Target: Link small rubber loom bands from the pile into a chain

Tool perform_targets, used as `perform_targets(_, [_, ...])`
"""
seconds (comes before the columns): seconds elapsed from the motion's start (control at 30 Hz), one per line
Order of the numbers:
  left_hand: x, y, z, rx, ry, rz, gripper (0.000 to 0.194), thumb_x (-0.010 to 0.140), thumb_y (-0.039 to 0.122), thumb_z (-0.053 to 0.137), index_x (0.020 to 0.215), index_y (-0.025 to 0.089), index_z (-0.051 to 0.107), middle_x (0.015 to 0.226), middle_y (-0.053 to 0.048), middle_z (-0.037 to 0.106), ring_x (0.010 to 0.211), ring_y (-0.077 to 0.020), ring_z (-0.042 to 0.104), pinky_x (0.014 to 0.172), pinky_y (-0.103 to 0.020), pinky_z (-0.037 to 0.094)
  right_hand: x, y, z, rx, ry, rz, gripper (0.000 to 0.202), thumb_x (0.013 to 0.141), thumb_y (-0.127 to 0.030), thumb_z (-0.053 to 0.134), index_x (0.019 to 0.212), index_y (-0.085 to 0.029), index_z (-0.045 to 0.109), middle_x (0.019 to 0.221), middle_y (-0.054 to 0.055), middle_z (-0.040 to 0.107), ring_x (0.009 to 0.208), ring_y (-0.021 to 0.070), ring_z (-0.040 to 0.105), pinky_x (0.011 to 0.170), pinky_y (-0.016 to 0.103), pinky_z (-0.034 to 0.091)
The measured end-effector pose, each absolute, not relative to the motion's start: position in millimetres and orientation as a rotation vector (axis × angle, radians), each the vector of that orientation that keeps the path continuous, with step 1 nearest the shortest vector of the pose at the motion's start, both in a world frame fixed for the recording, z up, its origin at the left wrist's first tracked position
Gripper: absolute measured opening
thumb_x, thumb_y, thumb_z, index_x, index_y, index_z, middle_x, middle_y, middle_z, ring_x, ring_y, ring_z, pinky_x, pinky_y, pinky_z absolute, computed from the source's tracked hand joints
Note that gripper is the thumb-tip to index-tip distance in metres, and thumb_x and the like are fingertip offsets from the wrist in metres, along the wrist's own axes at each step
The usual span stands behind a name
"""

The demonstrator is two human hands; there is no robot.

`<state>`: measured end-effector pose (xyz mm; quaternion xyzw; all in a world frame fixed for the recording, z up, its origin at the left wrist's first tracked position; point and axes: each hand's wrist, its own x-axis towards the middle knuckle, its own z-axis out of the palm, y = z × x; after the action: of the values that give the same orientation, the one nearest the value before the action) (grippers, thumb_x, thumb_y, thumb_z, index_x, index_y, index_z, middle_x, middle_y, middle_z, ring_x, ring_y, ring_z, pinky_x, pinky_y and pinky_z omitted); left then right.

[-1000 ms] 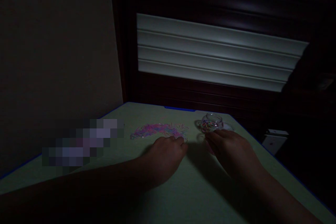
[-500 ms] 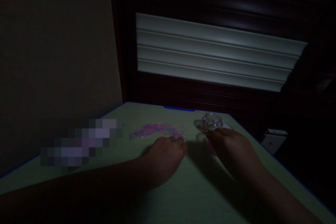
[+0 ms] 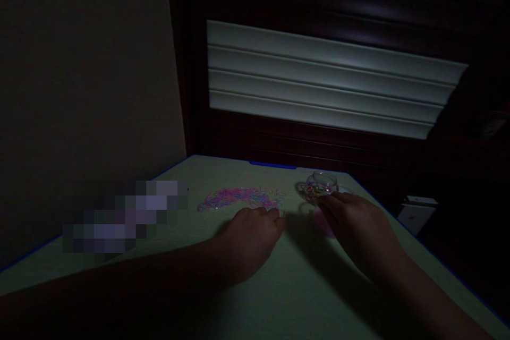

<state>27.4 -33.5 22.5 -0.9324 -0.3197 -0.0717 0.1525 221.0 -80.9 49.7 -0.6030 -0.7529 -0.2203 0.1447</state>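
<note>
A spread of small, thin, colourful rubber bands (image 3: 235, 196) lies on the pale green table. At its near right edge rests my left hand (image 3: 255, 239), fingers curled and closed; whatever is in them is hidden. A clear round jar (image 3: 322, 183) with rubber bands inside stands open at the right. My right hand (image 3: 354, 226) is just in front of the jar, its fingers pinched together, and their tips are too dark to show what they hold. A pink round object (image 3: 323, 223) sits partly under this hand.
The table (image 3: 255, 303) has a blue edge. A blurred-out patch (image 3: 127, 218) hides something on its left side. Beyond the right edge there is a white box (image 3: 416, 215). A dark slatted door or panel (image 3: 319, 79) rises behind, and a wall (image 3: 87, 64) stands at left.
My right hand has shifted slightly to the right, uncovering more of the pink object. My left hand stays almost where it was.
</note>
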Motion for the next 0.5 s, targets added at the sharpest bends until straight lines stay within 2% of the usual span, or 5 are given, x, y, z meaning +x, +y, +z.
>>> perform_targets(0.5, [26.9,-31.1,17.8,-2.674,-0.896,-0.203,0.014,0.083,0.012,0.040,0.083,0.017,0.053,0.082,-0.005,0.057,0.069,-0.0193,0.056,0.056,-0.031,0.043,223.8,-80.8,52.2,-1.745,-2.141,-0.787,0.017,0.085,-0.019,0.042,0.084,-0.018,0.059,0.081,0.004,0.063,0.064,0.0146,0.055,0.055,0.025,0.031])
